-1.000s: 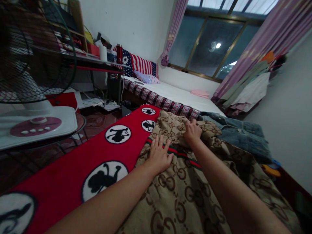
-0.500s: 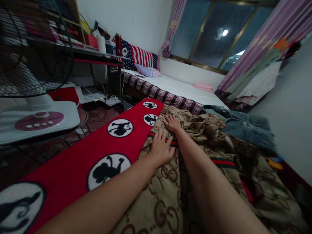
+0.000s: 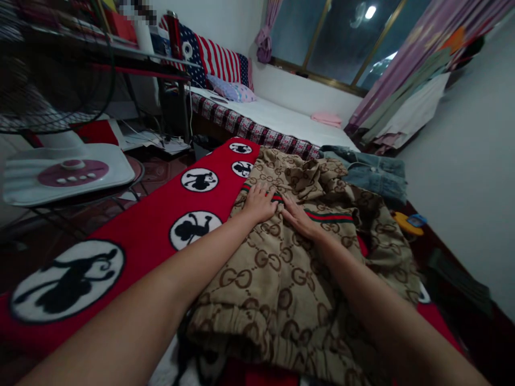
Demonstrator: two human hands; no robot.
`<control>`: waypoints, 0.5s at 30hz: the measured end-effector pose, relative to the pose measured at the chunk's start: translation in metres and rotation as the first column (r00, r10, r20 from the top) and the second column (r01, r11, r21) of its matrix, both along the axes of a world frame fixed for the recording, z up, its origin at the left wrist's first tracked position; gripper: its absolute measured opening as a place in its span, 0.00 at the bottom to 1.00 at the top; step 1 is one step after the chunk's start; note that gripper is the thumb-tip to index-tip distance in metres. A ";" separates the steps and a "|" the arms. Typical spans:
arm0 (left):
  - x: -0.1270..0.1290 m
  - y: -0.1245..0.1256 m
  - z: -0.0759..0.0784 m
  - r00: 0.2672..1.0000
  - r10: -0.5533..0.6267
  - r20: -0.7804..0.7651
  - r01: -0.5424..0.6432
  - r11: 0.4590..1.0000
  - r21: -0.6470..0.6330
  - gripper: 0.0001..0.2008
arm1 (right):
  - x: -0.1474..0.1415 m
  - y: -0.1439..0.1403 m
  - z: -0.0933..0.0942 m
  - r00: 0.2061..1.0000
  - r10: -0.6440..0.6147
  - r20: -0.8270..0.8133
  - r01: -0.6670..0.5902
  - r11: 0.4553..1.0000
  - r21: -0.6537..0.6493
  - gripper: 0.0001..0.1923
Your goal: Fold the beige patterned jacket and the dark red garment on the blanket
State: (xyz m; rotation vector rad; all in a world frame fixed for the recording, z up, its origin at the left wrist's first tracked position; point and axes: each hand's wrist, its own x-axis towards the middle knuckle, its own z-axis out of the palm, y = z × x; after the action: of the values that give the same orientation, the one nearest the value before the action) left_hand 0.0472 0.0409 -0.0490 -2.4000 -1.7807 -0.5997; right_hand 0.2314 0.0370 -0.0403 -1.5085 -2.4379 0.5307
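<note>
I see a tan monogram garment (image 3: 281, 268) of soft, matt cloth. The red blanket (image 3: 161, 236) looks fleecy. The fan base (image 3: 68, 174) is glossy plastic.

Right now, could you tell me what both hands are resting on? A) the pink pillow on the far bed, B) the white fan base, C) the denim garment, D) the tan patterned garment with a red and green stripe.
D: the left hand and the right hand both lie flat, palms down, side by side on the tan patterned garment, right by its red and green stripe.
</note>
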 end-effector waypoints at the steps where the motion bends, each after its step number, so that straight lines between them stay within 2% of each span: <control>1: 0.000 0.000 0.000 1.000 0.003 0.006 -0.003 1.000 0.000 0.29 | 0.001 -0.018 0.003 1.000 0.019 0.016 -0.019 1.000 -0.005 0.37; 3: 0.000 0.000 0.000 1.000 0.005 0.013 -0.005 1.000 -0.010 0.29 | -0.001 -0.054 0.014 0.996 0.078 0.053 -0.080 0.996 0.027 0.41; 5: 0.001 0.000 -0.001 1.000 0.008 0.008 -0.008 1.000 -0.023 0.29 | -0.009 -0.091 0.026 0.985 0.146 0.088 -0.157 0.979 0.130 0.43; 8: 0.001 0.001 -0.001 1.000 0.008 0.009 -0.008 0.999 -0.036 0.29 | -0.027 -0.140 0.039 0.952 0.274 0.140 -0.303 0.913 0.273 0.43; 11: 0.000 -0.002 0.002 0.998 0.022 0.052 -0.020 0.999 -0.033 0.29 | -0.041 -0.170 0.034 0.899 0.410 0.154 -0.435 0.879 0.198 0.44; 15: -0.006 -0.008 0.008 0.974 0.184 0.131 -0.189 0.982 0.028 0.29 | -0.043 -0.178 0.014 0.909 0.409 0.078 -0.415 0.904 0.104 0.42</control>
State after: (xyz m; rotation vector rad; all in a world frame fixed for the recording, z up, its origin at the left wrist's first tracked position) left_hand 0.0413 0.0330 -0.0406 -2.1801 -1.9959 -0.7732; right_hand 0.1885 -0.1411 -0.0265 -0.9693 -2.7905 0.4098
